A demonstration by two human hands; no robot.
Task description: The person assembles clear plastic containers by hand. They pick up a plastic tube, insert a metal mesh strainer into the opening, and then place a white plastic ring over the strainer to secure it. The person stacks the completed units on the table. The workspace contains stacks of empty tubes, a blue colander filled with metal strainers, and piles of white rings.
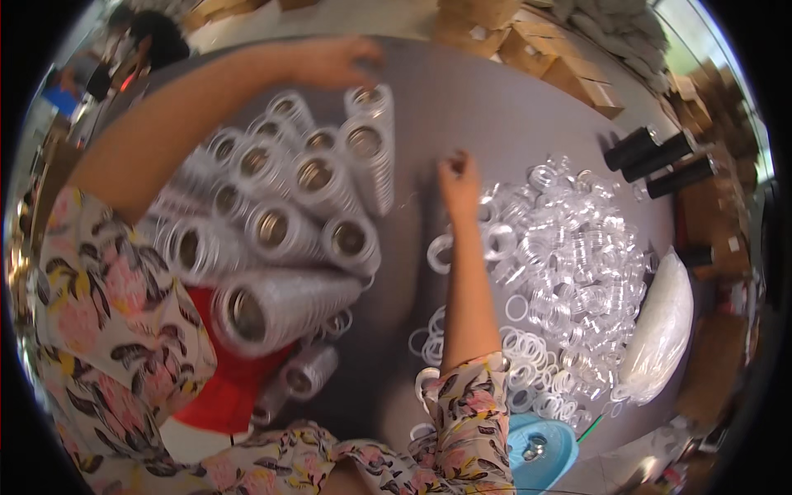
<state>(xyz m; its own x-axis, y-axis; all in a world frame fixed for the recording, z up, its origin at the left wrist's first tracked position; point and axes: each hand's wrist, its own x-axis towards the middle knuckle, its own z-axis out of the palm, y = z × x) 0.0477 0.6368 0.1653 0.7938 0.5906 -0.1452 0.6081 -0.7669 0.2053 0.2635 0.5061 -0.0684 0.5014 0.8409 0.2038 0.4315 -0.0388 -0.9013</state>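
Observation:
My left hand [342, 63] reaches across to the far end of the stacks, fingers loosely curved and apart, with nothing visible in them. Just below it stands a tall stack of clear plastic rings [367, 142]. More such ring stacks [272, 227] lie and lean in a group under my left arm, their open ends showing gold-toned insides. My right hand [459, 180] hovers over the table right of the middle, fingers curled in; whatever they may pinch is too small to see. Beside my right forearm spreads a heap of loose clear rings [577, 256].
Flat white rings [532, 359] lie at the heap's near side. A filled clear plastic bag [660, 330] and black cylinders [660, 157] line the right edge of the grey table [412, 91]. A blue basin [540, 454] and a red piece [227, 384] are near me. Cardboard boxes [569, 78] stand beyond; people are far left.

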